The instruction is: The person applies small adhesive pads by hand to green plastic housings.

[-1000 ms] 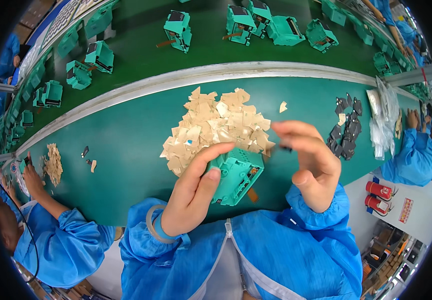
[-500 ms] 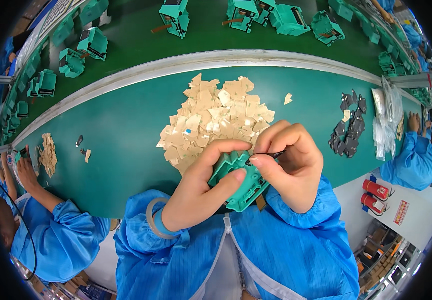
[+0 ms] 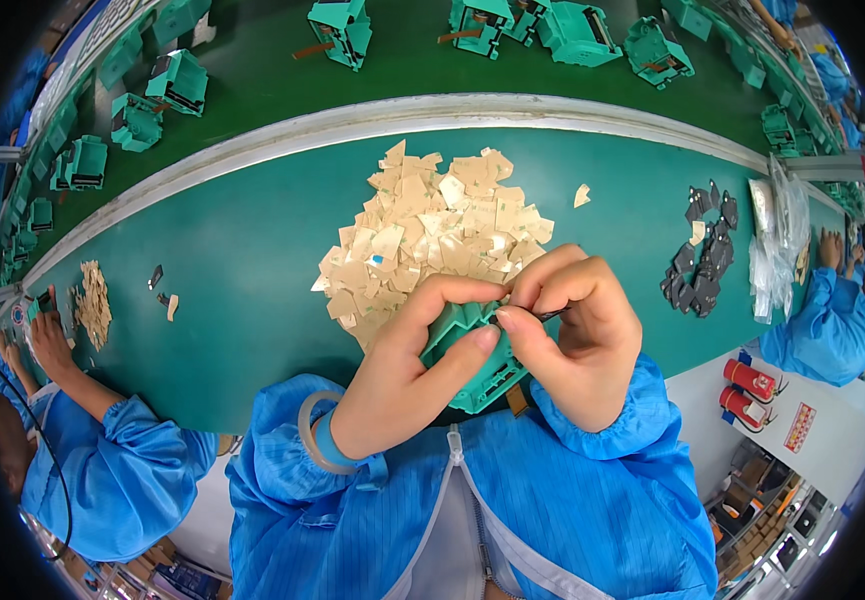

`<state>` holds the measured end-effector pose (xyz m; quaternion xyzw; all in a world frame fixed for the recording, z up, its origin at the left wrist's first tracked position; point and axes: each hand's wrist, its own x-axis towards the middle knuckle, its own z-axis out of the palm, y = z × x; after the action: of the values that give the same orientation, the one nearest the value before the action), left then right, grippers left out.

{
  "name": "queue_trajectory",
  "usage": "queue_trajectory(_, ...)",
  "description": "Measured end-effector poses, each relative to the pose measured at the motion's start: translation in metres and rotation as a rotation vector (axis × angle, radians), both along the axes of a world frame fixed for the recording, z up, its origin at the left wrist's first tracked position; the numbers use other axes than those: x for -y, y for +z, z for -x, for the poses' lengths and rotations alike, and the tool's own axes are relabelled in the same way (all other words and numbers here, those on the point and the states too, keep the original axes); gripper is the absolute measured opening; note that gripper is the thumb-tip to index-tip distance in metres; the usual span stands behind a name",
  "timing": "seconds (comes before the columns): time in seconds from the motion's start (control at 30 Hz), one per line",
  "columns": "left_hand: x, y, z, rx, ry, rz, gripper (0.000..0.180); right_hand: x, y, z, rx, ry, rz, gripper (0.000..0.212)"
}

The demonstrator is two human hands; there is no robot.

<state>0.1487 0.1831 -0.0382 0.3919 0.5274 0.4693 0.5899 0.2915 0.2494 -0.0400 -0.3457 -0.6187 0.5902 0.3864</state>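
My left hand [image 3: 407, 375] grips a green plastic housing [image 3: 472, 358] close to my chest, thumb and forefinger wrapped over its top. Against that top edge my right hand [image 3: 577, 335] pinches a small dark flat piece [image 3: 550, 315]. Just beyond both hands lies a heap of beige backing papers [image 3: 432, 235] on the green work table [image 3: 242, 260]. Much of the housing is hidden by my fingers.
Several small black parts [image 3: 700, 258] and clear plastic bags [image 3: 777, 245] lie to the right. Beyond a grey rail [image 3: 372, 120], green housings [image 3: 177, 80] ride a belt. A co-worker's hand [image 3: 52, 345] is at the left by a small paper pile [image 3: 92, 305]; another co-worker's sleeve [image 3: 822, 320] is at the right.
My right hand came down from hovering apart with the dark piece and now presses it against the top of the housing. The housing has been drawn closer to my chest.
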Motion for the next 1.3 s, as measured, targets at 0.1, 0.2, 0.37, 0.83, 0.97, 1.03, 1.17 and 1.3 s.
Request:
queue_trajectory(0.1, 0.0, -0.002, 0.0, 0.015, 0.009, 0.017, 0.025, 0.0, 0.001, -0.002, 0.041, 0.054, -0.021, 0.024)
queue_trajectory(0.2, 0.001, -0.003, 0.0, 0.01, 0.028, 0.006, 0.024, 0.002, 0.001, 0.0, 0.051, 0.052, -0.027, 0.025)
queue_trajectory(0.37, 0.004, -0.008, 0.006, -0.012, 0.035, -0.01, 0.022, 0.004, 0.002, 0.006, 0.075, -0.002, -0.021, 0.022)
queue_trajectory(0.83, 0.013, -0.029, 0.033, -0.198, 0.045, -0.583, 0.036, -0.002, 0.03, 0.006, 0.185, 0.265, 0.062, 0.02)
queue_trajectory(0.97, 0.016, -0.027, 0.041, -0.255, 0.005, -0.649, 0.038, 0.0, 0.031, 0.01, 0.168, 0.3, 0.08, 0.018)
queue_trajectory(1.03, 0.023, -0.031, 0.041, -0.317, -0.021, -0.662, 0.041, 0.002, 0.032, 0.013, 0.162, 0.306, 0.079, 0.018)
queue_trajectory(1.17, 0.031, -0.04, 0.039, -0.024, 0.136, -0.599, 0.055, 0.003, 0.032, 0.016, 0.173, 0.337, 0.071, 0.016)
queue_trajectory(1.3, 0.033, -0.046, 0.041, 0.003, 0.11, -0.653, 0.059, 0.005, 0.034, 0.018, 0.182, 0.336, 0.024, 0.017)
